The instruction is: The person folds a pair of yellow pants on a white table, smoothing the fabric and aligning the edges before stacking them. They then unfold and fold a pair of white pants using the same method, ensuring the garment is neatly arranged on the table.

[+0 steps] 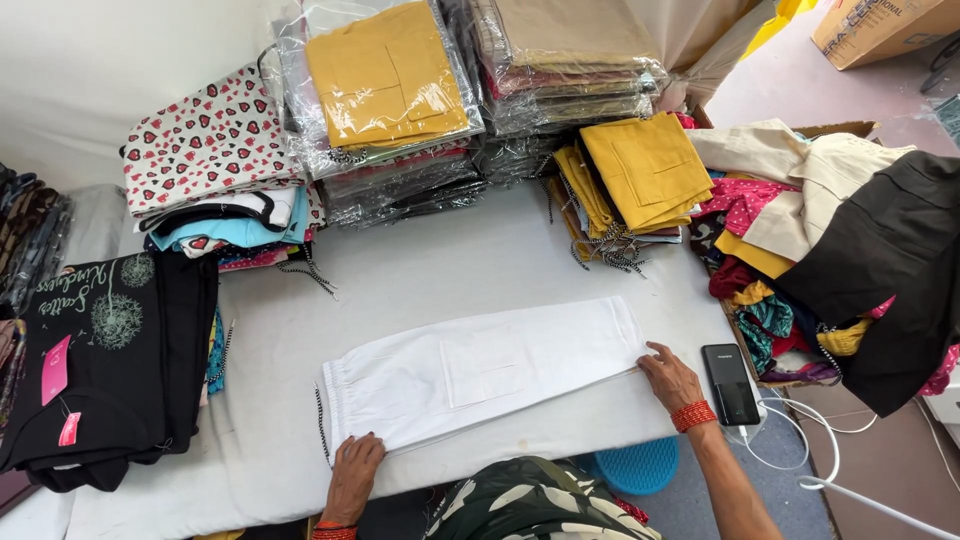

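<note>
White folded trousers (pixel 480 375) lie flat across the near middle of the white table (pixel 420 270), waistband end left, hem end right. The left hand (pixel 352 470) presses flat and open on the waistband corner; the right hand (pixel 668 375) lies flat, fingers spread, on the hem corner. For a clean fold, keep both palms down, draw the fabric taut, and align the near edges.

White-covered table (pixel 440 265), pale wall (pixel 90 70), cardboard box (pixel 880 30) on floor.

Black phone (pixel 729 384), mustard stack (pixel 648 170), heart-print pile (pixel 208 140)
</note>
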